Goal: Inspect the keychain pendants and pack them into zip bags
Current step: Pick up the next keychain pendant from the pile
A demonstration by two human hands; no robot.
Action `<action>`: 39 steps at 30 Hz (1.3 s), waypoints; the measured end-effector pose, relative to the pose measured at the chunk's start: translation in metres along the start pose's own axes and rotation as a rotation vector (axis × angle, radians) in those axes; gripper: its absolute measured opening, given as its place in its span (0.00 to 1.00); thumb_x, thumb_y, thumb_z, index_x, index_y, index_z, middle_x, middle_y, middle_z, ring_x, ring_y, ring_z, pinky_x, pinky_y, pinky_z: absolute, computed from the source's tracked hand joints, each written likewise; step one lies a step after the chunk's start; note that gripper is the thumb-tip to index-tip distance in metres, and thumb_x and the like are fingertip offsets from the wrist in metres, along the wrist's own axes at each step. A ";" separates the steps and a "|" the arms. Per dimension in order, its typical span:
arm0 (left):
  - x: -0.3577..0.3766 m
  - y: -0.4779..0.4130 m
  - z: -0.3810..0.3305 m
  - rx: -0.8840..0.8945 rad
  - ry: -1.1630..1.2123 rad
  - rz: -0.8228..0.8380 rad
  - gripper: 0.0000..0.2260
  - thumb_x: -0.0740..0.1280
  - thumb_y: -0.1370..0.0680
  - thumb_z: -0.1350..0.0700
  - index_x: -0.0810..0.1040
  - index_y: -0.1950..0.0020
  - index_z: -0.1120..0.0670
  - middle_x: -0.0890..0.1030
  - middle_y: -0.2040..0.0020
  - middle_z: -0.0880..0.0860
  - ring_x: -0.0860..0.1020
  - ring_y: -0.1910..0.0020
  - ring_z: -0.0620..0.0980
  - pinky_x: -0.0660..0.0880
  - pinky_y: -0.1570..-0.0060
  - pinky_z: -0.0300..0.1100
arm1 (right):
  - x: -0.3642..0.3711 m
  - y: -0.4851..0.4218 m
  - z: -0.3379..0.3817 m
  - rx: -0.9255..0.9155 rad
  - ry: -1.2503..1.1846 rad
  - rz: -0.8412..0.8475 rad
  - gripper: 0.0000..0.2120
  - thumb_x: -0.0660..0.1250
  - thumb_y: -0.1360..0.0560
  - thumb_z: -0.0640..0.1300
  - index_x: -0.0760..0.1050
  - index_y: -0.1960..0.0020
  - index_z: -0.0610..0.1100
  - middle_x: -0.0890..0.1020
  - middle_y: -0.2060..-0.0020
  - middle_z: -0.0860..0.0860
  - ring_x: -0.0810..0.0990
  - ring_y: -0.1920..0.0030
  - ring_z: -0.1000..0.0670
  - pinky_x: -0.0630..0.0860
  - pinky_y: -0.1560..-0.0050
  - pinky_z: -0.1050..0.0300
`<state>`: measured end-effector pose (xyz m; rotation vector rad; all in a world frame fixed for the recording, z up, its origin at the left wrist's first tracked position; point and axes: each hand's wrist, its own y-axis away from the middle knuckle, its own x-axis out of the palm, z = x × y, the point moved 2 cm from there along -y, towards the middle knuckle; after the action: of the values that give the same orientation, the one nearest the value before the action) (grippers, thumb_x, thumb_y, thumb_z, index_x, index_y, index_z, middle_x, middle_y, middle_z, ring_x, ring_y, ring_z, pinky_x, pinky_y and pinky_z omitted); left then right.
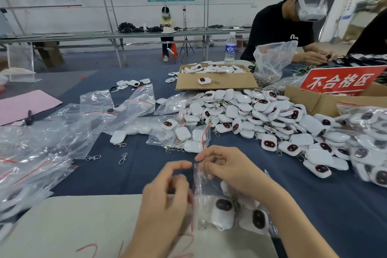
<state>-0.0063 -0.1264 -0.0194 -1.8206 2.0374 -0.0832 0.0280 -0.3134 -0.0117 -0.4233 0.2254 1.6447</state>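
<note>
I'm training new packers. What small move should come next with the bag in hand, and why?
Probably press along the red-lined edge of the zip bag to seal it. It already holds several pendants, the right hand pinches its top corner, and the left hand, blurred, sits by that edge. Whether it is already sealed isn't clear.

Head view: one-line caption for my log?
Right hand pinches the mouth of a zip bag holding white pendants, left hand curled at its edge, loose pile beyond.
</note>
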 end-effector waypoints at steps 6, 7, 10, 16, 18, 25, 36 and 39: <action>-0.005 -0.046 0.009 -0.141 0.144 -0.101 0.12 0.62 0.20 0.65 0.81 0.47 0.50 0.83 0.67 0.52 0.78 0.66 0.44 0.73 0.59 0.33 | -0.011 -0.004 -0.002 0.007 0.144 -0.118 0.03 0.69 0.21 0.53 0.80 0.50 0.61 0.82 0.58 0.70 0.79 0.59 0.68 0.73 0.60 0.75; -0.001 -0.056 0.012 -0.208 0.262 -0.100 0.11 0.62 0.20 0.65 0.80 0.45 0.53 0.82 0.67 0.52 0.77 0.66 0.46 0.74 0.57 0.37 | -0.017 -0.006 -0.005 0.021 0.160 -0.194 0.03 0.68 0.21 0.53 0.79 0.49 0.61 0.82 0.57 0.70 0.79 0.57 0.69 0.72 0.59 0.76; 0.012 -0.080 0.018 -0.415 0.654 -0.118 0.09 0.61 0.19 0.65 0.79 0.43 0.57 0.74 0.72 0.52 0.73 0.73 0.47 0.77 0.66 0.39 | -0.034 -0.013 -0.023 0.127 0.054 -0.426 0.08 0.66 0.19 0.47 0.78 0.41 0.55 0.81 0.51 0.61 0.82 0.53 0.59 0.80 0.51 0.61; 0.012 -0.088 0.032 -0.495 0.776 -0.100 0.08 0.60 0.19 0.62 0.78 0.46 0.57 0.61 0.77 0.47 0.56 0.81 0.43 0.55 0.82 0.34 | -0.054 -0.030 -0.038 0.393 -0.053 -0.605 0.19 0.65 0.19 0.51 0.69 0.31 0.46 0.80 0.51 0.51 0.81 0.64 0.51 0.77 0.71 0.60; 0.013 -0.088 0.031 -0.485 0.721 -0.074 0.08 0.60 0.19 0.62 0.78 0.46 0.57 0.61 0.77 0.48 0.55 0.81 0.43 0.52 0.82 0.33 | -0.058 -0.039 -0.036 0.450 0.122 -0.642 0.22 0.63 0.19 0.56 0.68 0.30 0.46 0.81 0.46 0.45 0.80 0.62 0.48 0.78 0.64 0.55; 0.018 -0.086 0.033 -0.422 0.639 -0.036 0.10 0.60 0.19 0.65 0.80 0.46 0.57 0.64 0.74 0.49 0.56 0.79 0.44 0.54 0.80 0.35 | -0.059 -0.055 -0.030 0.455 0.559 -0.629 0.13 0.62 0.18 0.51 0.71 0.37 0.45 0.68 0.36 0.43 0.74 0.58 0.45 0.70 0.56 0.52; 0.041 -0.062 0.018 0.184 -0.030 0.172 0.08 0.62 0.17 0.45 0.77 0.39 0.38 0.81 0.50 0.43 0.81 0.57 0.43 0.76 0.58 0.33 | -0.021 0.017 0.001 -0.239 0.293 -0.291 0.19 0.67 0.20 0.35 0.81 0.41 0.59 0.79 0.51 0.60 0.80 0.49 0.59 0.74 0.48 0.66; 0.040 -0.063 0.018 0.103 0.064 0.222 0.07 0.65 0.18 0.46 0.80 0.42 0.38 0.84 0.56 0.47 0.82 0.62 0.47 0.80 0.61 0.42 | -0.015 0.009 0.001 -0.229 0.100 -0.370 0.19 0.70 0.22 0.35 0.82 0.42 0.58 0.83 0.53 0.59 0.82 0.51 0.58 0.77 0.49 0.66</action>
<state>0.0566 -0.1706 -0.0268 -1.5387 2.2221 -0.1818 0.0198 -0.3274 -0.0058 -0.6800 0.0273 1.2894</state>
